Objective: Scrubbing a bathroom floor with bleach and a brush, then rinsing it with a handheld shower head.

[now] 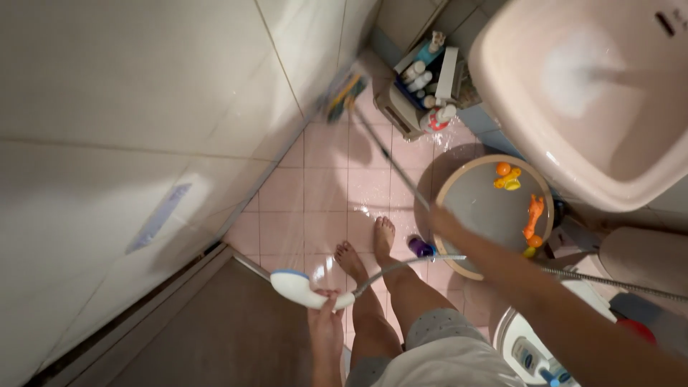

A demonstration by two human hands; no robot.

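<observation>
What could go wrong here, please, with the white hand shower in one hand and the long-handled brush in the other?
The pink tiled floor looks wet under the bare feet, so a slip seems possible. The left hand aims the white hand shower towards the wall, so spray may rebound. The right hand swings the long-handled brush beside the grey rack of bottles and could topple them.

View: a single camera, worn on the person's head.
Direction: steeply down over the person's own legs onto the pink tiled floor (326, 193).
Nearness: hands and knees close at the bottom edge; the floor's far corner well below.
Edges: white wall (129, 107) fills the left; pink sink (573, 107) top right.
</observation>
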